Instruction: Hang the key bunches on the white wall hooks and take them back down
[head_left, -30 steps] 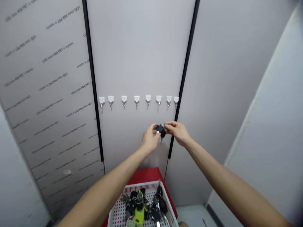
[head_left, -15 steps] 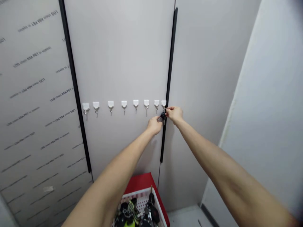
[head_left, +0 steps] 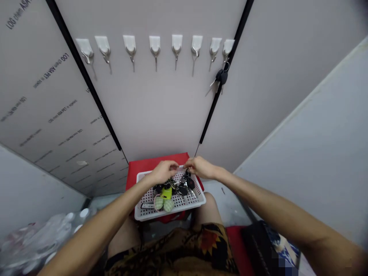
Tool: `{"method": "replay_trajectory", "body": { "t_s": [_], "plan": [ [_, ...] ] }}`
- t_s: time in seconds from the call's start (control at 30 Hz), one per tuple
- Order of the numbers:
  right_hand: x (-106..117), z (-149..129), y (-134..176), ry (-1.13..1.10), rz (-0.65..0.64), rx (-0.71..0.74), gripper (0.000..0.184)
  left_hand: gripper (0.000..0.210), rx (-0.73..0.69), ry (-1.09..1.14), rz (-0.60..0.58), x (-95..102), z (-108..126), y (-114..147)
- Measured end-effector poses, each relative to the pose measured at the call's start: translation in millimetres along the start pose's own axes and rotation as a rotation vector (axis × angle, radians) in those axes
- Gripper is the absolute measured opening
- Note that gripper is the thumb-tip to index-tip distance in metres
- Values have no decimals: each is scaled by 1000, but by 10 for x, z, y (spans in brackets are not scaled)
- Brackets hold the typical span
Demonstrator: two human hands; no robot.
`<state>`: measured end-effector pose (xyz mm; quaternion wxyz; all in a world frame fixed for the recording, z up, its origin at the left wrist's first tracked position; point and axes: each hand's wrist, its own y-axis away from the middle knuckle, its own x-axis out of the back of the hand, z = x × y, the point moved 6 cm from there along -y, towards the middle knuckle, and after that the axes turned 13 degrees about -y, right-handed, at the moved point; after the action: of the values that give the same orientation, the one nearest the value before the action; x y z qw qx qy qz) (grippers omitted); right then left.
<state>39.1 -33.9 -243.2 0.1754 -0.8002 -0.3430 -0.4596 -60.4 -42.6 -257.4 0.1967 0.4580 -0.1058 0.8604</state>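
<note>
Over the back of a white plastic basket (head_left: pixel 172 214), my left hand (head_left: pixel 165 171) is held with bent fingers and thumb apart, nothing visible between them. My right hand (head_left: pixel 200 167) is beside it at the basket's back right corner, fingertips pinched at the top of a bunch of keys (head_left: pixel 188 182) with black heads. A yellow-green tag (head_left: pixel 166 193) and green checked plush charms (head_left: pixel 163 204) lie among other keys in the basket. On the wall, a key ring with black-headed keys (head_left: pixel 221 76) hangs from the rightmost white hook (head_left: pixel 228 47).
Several more white hooks (head_left: pixel 155 45) run in a row across the grey panel, between two black strips (head_left: pixel 86 82). The basket rests on a red stool (head_left: pixel 140 164). Plastic bags and bottles (head_left: pixel 54 234) stand at lower left; a black box (head_left: pixel 258 249) is at lower right.
Both hands have come down from the rightmost hook to the basket. The black-headed keys they held now hang on that hook. The view has tilted down.
</note>
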Motion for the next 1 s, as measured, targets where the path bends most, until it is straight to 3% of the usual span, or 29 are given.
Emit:
{"method": "replay_trajectory", "body": {
  "t_s": [0.1,0.2,0.53,0.67,0.83,0.93,1.0],
  "plan": [
    [-246,18,9,266,-61,-24,24,27,-20,-153,-66,-218,-33,67],
    [-254,11,-4,399,-75,-13,19,27,-47,-304,-85,-319,5,75],
    [-164,62,86,424,-59,-2,21,27,-22,-514,-75,-393,120,41],
    [-207,44,21,496,-33,-51,17,27,-22,-519,-89,-398,139,39],
    [-246,38,-51,494,-38,27,16,28,-2,-467,-103,-388,105,42],
    [-170,29,-31,375,43,69,12,28,24,-340,-62,-374,60,24],
    [-54,24,-6,183,157,52,9,29,29,-180,20,-329,53,-9]
  ]
}}
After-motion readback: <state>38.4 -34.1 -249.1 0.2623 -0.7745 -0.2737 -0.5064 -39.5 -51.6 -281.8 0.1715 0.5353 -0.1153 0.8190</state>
